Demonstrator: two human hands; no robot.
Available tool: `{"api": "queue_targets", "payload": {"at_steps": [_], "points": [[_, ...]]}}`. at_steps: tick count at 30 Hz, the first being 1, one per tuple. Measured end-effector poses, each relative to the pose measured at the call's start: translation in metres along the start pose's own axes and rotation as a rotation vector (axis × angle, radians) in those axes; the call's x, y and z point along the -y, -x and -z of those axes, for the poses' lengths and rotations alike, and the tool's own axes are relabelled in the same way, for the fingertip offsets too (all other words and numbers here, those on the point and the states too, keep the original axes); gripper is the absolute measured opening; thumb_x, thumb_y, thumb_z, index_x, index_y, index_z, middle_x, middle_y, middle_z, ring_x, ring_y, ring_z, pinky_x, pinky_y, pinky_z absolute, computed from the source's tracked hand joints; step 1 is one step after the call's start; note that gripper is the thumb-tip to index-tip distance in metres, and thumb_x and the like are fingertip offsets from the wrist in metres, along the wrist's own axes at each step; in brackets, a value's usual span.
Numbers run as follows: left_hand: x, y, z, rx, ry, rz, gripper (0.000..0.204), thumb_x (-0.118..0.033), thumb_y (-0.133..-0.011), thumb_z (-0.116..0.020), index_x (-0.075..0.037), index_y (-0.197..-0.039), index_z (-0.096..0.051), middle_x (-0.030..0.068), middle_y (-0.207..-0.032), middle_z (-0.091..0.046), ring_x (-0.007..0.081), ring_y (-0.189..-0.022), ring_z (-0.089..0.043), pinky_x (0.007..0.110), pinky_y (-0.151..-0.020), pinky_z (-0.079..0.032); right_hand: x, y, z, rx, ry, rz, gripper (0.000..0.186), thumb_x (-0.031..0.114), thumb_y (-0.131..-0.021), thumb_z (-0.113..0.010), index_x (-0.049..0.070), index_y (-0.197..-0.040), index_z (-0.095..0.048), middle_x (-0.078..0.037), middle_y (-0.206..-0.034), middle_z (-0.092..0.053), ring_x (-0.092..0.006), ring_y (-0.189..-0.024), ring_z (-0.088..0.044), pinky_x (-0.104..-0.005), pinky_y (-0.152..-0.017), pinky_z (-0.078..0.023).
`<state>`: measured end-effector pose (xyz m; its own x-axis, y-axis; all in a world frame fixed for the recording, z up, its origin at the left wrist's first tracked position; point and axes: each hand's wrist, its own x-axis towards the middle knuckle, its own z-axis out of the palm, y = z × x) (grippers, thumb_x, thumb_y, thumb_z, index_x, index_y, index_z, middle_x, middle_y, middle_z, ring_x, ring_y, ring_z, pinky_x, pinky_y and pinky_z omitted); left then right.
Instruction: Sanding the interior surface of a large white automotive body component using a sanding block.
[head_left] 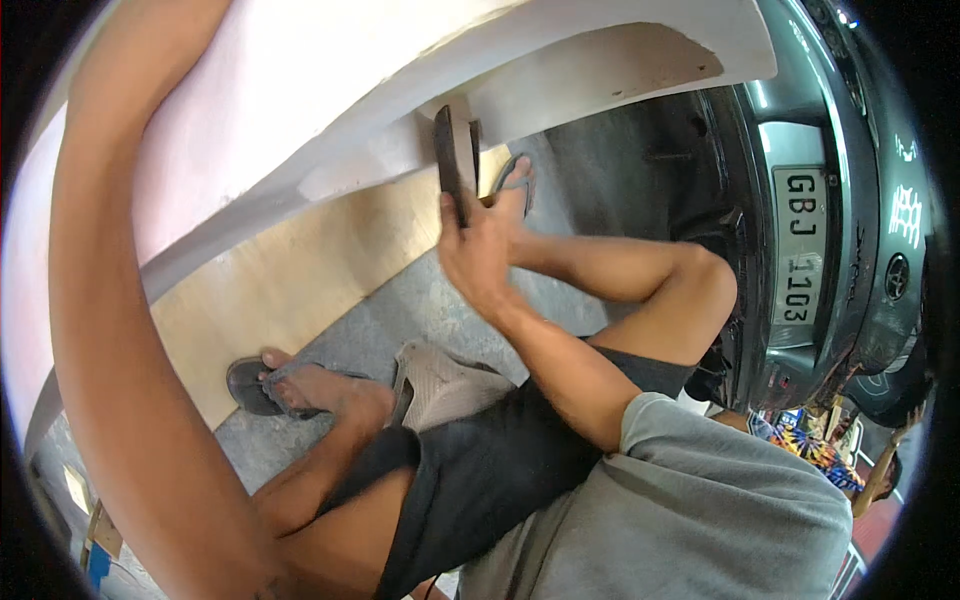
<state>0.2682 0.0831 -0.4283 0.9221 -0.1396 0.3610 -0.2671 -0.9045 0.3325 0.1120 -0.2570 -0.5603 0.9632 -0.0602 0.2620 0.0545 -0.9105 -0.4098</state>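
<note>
My right hand [482,252] is closed around the lower end of a dark flat tool [448,150]. The tool stands upright, and its top presses against the underside edge of a white plastered wall ledge [560,75]. My right forearm runs down to my grey shirt at the lower right. My left arm [110,330] stretches up along the left side and leaves the picture at the top, so that hand is hidden. I am crouched in dark shorts, with a foot in a dark sandal [262,385] on the ground and the other foot [515,185] near the tool.
A light plywood sheet [300,265] lies along the wall base on grey concrete [400,310]. The rear of a dark car [850,250] stands close on the right. A beige woven piece [440,385] rests by my knee. Another person's arm [880,470] shows at the lower right.
</note>
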Motion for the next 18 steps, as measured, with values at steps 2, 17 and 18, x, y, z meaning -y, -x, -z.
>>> {"api": "queue_targets", "payload": {"at_steps": [2,17,18], "points": [[0.007,0.012,0.0,0.019,-0.004,0.013,0.057,-0.043,-0.108,-0.038,0.007,-0.122,-0.063,0.0278,-0.125,-0.064,0.0416,-0.12,-0.059,0.045,-0.103,-0.042,0.023,0.016,0.001,0.128,-0.01,0.144,0.043,0.015,-0.097,-0.063,0.006,-0.139,-0.061,-0.03,-0.095,-0.05,-0.0423,-0.084,-0.056,-0.048,-0.073,-0.049],[0.019,0.046,-0.035,0.113,-0.024,0.031,0.059,-0.044,-0.108,-0.037,0.007,-0.121,-0.064,0.0286,-0.124,-0.064,0.0423,-0.119,-0.059,0.045,-0.103,-0.042,0.016,0.018,0.01,0.181,0.061,0.198,0.042,0.017,-0.098,-0.064,0.01,-0.139,-0.062,-0.031,-0.1,-0.05,-0.0443,-0.087,-0.054,-0.0463,-0.077,-0.049],[0.02,0.047,-0.036,0.122,-0.032,0.03,0.059,-0.044,-0.108,-0.037,0.007,-0.121,-0.064,0.0286,-0.124,-0.064,0.0424,-0.119,-0.059,0.045,-0.103,-0.042,0.019,0.008,0.013,0.181,-0.089,-0.053,0.042,0.018,-0.096,-0.064,0.007,-0.137,-0.063,-0.039,-0.111,-0.048,-0.0512,-0.101,-0.05,-0.0519,-0.094,-0.039]]}}
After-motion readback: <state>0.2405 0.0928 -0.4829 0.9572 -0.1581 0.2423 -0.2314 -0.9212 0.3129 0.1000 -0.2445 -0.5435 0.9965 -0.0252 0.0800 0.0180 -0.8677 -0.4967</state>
